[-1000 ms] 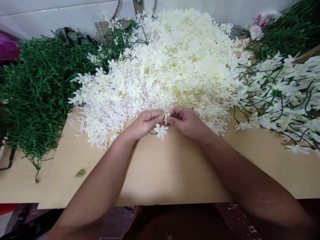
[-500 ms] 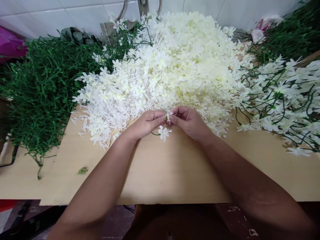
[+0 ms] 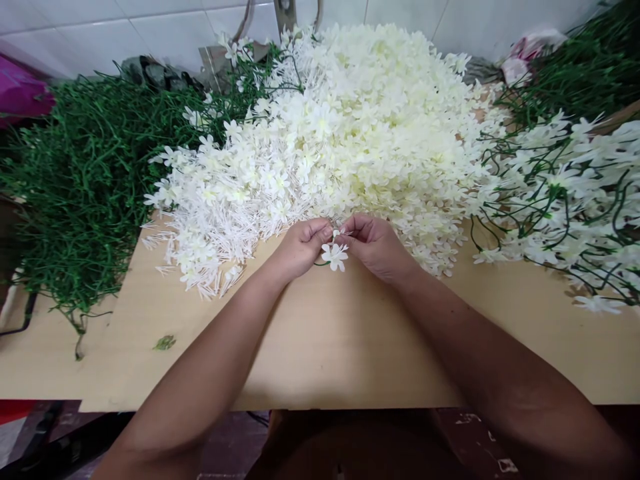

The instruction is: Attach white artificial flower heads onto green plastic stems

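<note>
Both hands, left hand (image 3: 300,247) and right hand (image 3: 375,245), pinched a white flower (image 3: 334,255) just before the flower heap (image 3: 360,133).

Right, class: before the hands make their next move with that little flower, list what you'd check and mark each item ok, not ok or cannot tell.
1. Left hand pinches the green stem: ok.
2. Right hand pinches a small white piece at the stem tip: ok.
3. White flower seated on the stem: ok.
4. New piece fully pushed on: cannot tell, fingers hide it.
5. Loose white flower pile close to the hands: ok.
6. Bare wooden tabletop below the hands: ok.
</note>
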`<state>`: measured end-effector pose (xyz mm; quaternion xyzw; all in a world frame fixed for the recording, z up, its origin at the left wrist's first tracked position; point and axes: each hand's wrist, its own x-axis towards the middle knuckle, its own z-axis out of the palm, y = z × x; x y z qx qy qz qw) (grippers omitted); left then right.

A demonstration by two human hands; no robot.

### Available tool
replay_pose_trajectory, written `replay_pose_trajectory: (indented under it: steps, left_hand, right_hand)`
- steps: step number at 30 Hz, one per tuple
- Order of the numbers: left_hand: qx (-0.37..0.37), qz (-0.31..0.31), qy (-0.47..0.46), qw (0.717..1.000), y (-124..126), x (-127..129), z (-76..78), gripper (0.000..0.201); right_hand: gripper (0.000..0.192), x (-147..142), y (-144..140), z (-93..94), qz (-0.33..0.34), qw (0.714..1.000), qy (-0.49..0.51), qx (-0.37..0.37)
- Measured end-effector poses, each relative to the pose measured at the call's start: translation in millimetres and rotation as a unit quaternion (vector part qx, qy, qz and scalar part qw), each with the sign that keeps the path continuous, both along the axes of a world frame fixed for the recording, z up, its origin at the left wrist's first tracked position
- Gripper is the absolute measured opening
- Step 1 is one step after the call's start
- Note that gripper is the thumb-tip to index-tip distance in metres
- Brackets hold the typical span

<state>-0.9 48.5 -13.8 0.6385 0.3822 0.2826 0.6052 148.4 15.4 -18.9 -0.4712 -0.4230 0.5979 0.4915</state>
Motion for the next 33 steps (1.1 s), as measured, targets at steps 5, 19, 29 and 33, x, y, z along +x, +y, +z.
replay_pose_trajectory:
  steps: [5, 19, 29, 33]
  left_hand:
    - [0.037, 0.006, 0.011, 0.999, -3, 1, 2.4, 0.058]
    - [0.009, -0.003, -0.033, 0.999, -2, -3, 4.6, 0.055]
    - [0.024, -0.013, -0.017, 0.999, -1, -7, 5.0, 0.05]
    - [0.025, -0.012, -0.009, 1.0, -1, -8, 5.9, 0.049]
  right_hand:
    - [0.046, -4, -1, -1.4, -0.021, 1.0, -0.018, -0.005]
    - [0.045, 3, -1, 1.8, 0.019, 0.997, 0.068, -0.014]
    - [0.045, 4, 0, -0.9, 0.027, 0.997, 0.069, 0.01]
    - [0.045, 5, 0, -1.8, 0.019, 0.995, 0.096, -0.004]
